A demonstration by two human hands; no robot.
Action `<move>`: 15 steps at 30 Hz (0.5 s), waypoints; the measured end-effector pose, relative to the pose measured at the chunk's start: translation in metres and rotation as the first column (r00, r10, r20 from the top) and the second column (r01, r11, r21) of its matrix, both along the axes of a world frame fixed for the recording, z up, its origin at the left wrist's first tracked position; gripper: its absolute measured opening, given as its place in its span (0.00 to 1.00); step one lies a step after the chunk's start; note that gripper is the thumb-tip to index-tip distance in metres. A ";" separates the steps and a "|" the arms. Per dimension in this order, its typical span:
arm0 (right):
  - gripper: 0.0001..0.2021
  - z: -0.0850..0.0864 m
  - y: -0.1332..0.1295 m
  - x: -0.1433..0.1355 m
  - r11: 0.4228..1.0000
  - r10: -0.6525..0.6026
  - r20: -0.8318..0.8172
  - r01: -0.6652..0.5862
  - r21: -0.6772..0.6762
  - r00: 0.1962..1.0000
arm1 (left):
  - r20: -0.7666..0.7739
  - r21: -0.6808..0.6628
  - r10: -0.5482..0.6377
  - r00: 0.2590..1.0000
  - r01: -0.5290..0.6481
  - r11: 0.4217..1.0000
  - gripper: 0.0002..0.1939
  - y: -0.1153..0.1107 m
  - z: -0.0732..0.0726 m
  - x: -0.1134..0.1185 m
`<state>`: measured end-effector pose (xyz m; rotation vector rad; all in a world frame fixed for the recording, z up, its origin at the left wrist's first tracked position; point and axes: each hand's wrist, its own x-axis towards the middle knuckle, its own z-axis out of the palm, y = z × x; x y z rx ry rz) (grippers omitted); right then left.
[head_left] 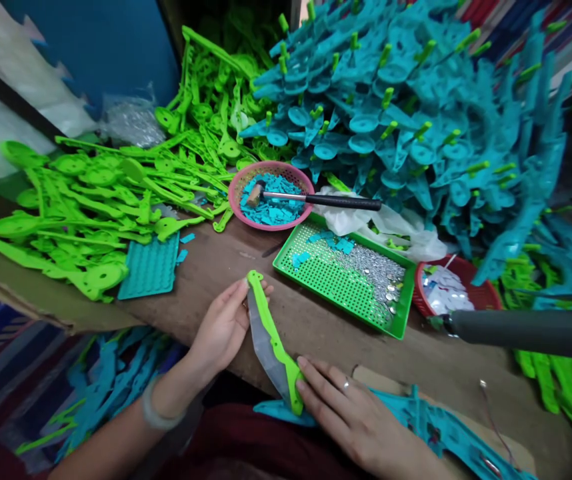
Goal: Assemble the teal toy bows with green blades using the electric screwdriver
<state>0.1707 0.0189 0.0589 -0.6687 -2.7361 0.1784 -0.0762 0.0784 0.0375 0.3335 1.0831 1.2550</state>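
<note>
Two hands at a lime-green plastic strip [268, 320] with a translucent curved sheet along it, above the worktop [196, 287].
From the left: a heap of lime-green parts [91, 177], a teal bumpy panel [150, 270], the left hand [223, 325] pinching the strip's upper end, a pink basket [233, 200] with a hammer [339, 201] across it, the right hand [349, 410] touching the lower end, its grip unclear, a green perforated tray [323, 283], and a red basket [483, 293].

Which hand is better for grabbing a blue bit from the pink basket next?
Probably the left hand: it's nearer the pink basket, holding the far end of the green piece. The right hand touches its near end.
</note>
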 end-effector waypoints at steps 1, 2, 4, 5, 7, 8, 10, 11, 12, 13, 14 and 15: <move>0.22 0.000 0.000 0.001 1.000 -0.004 0.005 0.004 0.001 1.000 | 0.000 0.012 -0.012 1.000 0.012 1.000 0.15 -0.001 0.001 0.002; 0.22 -0.001 -0.001 0.001 1.000 -0.004 0.011 0.004 0.002 1.000 | 0.006 0.016 -0.023 1.000 0.023 1.000 0.15 -0.002 0.002 0.003; 0.22 -0.002 -0.002 0.003 1.000 0.000 0.022 0.000 0.007 1.000 | 0.022 0.008 -0.027 0.999 0.026 1.000 0.15 -0.004 0.004 0.003; 0.22 -0.003 -0.002 0.004 1.000 0.007 0.026 -0.008 0.015 1.000 | 0.029 0.003 -0.016 0.999 0.016 1.000 0.15 -0.005 0.004 0.003; 0.23 -0.004 -0.003 0.006 1.000 0.018 0.050 -0.019 0.023 0.999 | 0.035 -0.002 0.016 0.999 -0.015 1.000 0.15 -0.007 0.006 0.003; 0.23 -0.003 -0.003 0.007 0.999 0.024 0.067 -0.026 0.024 0.997 | 0.039 -0.001 0.033 0.999 -0.033 0.999 0.15 -0.008 0.008 0.003; 0.23 -0.002 -0.003 0.007 0.999 0.041 0.110 -0.043 0.021 0.993 | 0.050 0.001 0.043 0.998 -0.043 0.999 0.17 -0.011 0.010 0.004; 0.23 -0.001 -0.003 0.006 0.999 0.048 0.127 -0.050 0.019 0.991 | 0.045 0.004 0.022 0.999 -0.022 1.000 0.19 -0.014 0.011 0.005; 0.23 0.001 -0.003 0.005 0.998 0.053 0.137 -0.056 0.016 0.989 | 0.026 0.008 -0.017 1.000 0.017 1.000 0.20 -0.016 0.012 0.007; 0.22 0.002 -0.003 0.003 0.998 0.058 0.142 -0.061 0.015 0.988 | -0.008 0.013 -0.062 0.998 0.062 0.998 0.22 -0.018 0.011 0.008; 0.22 0.003 -0.003 0.001 0.998 0.060 0.148 -0.062 0.011 0.987 | -0.051 0.019 -0.104 0.993 0.105 0.994 0.22 -0.021 0.010 0.010; 0.21 0.003 -0.004 0.000 0.998 0.061 0.147 -0.063 0.008 0.987 | -0.096 0.028 -0.132 0.987 0.135 0.990 0.22 -0.023 0.008 0.012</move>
